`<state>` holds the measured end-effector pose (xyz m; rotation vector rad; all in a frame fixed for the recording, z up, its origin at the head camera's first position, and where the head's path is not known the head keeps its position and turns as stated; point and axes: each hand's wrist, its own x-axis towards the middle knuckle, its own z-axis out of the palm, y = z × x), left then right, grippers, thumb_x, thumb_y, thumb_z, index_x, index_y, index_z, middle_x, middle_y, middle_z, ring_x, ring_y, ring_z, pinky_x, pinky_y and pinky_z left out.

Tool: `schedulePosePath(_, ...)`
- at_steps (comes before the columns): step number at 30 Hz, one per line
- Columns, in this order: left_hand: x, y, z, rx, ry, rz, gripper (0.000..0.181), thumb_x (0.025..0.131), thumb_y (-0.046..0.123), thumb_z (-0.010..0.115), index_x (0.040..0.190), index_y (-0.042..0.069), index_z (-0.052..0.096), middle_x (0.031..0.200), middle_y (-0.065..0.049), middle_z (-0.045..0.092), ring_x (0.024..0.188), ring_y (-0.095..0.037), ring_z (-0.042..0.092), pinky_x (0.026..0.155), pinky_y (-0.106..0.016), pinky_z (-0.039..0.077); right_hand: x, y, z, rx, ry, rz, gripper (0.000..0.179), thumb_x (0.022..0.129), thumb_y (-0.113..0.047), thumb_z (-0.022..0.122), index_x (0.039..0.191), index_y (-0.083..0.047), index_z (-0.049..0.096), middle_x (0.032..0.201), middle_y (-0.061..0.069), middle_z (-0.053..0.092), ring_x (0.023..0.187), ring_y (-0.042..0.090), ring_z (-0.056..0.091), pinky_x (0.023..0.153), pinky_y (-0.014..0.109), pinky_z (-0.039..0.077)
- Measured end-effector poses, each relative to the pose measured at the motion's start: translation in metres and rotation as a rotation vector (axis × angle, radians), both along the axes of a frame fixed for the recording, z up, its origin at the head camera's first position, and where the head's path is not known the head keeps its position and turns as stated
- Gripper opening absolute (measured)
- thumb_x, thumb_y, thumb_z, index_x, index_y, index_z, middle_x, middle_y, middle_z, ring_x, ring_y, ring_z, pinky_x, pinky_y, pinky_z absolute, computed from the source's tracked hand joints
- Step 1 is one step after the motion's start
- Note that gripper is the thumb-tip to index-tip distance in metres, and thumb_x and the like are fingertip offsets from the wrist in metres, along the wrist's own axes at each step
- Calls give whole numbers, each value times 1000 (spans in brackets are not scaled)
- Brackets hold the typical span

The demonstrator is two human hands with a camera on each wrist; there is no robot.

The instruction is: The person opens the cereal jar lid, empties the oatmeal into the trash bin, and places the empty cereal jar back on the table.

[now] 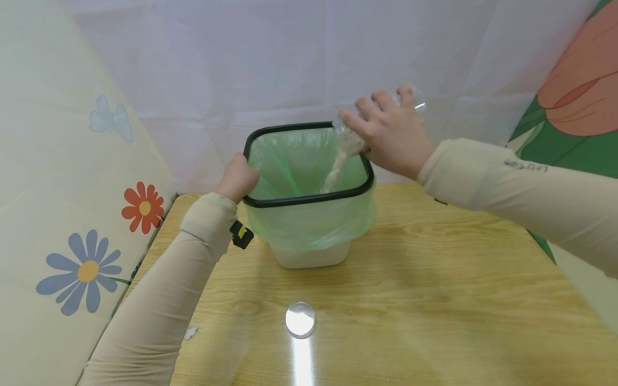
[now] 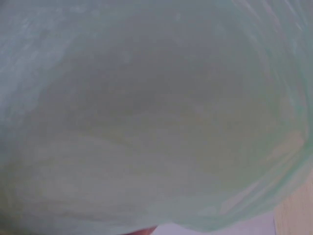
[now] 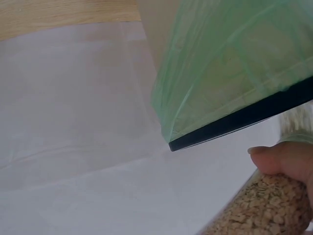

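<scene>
My right hand point(image 1: 391, 131) grips a clear jar point(image 1: 419, 99), tipped mouth-down over the right side of a small white bin point(image 1: 314, 258). Tan, oat-like flakes point(image 3: 266, 205) fill much of the jar in the right wrist view, and a stream of them point(image 1: 334, 174) falls into the bin. A thin green bag point(image 1: 309, 228) lines the bin and hangs over its outside, under a black rim ring point(image 1: 309, 200). My left hand point(image 1: 237, 178) holds the rim at the left, its fingers partly hidden. Pale green bag film point(image 2: 156, 122) fills most of the left wrist view.
A round, shiny lid point(image 1: 301, 320) lies on the wooden table point(image 1: 410, 300) in front of the bin. A small white scrap point(image 1: 191, 333) is near my left forearm. White sheeting point(image 1: 251, 64) hangs behind, and flower-printed panels point(image 1: 43, 187) stand at both sides.
</scene>
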<state>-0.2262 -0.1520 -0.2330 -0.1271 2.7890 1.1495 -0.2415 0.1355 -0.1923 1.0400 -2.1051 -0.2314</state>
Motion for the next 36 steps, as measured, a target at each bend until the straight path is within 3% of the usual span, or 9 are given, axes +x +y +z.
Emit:
schedulePosePath(17,1,-1,0,20,-20,7,63,93,1,32,149,-12,7,154,-28,17,135,-34,29,102,-44,32,0,0,-1,12,7,-7,68,65,-1,81,126,-5,50,110,25,59,100,47,54,85,64,37)
schedulePosePath(24,1,-1,-1,13,6,4,62,91,1,33,148,-13,12,150,-30,24,127,-35,35,101,-44,33,-1,0,-2,0,7,2,67,69,-7,84,127,-6,51,110,25,59,100,47,54,84,64,37)
schedulePosePath(36,1,-1,1,-8,6,1,60,91,0,33,147,-14,15,147,-30,28,117,-34,37,97,-43,34,-1,0,-2,-5,34,15,64,65,3,77,123,-6,51,108,24,59,98,46,54,83,63,37)
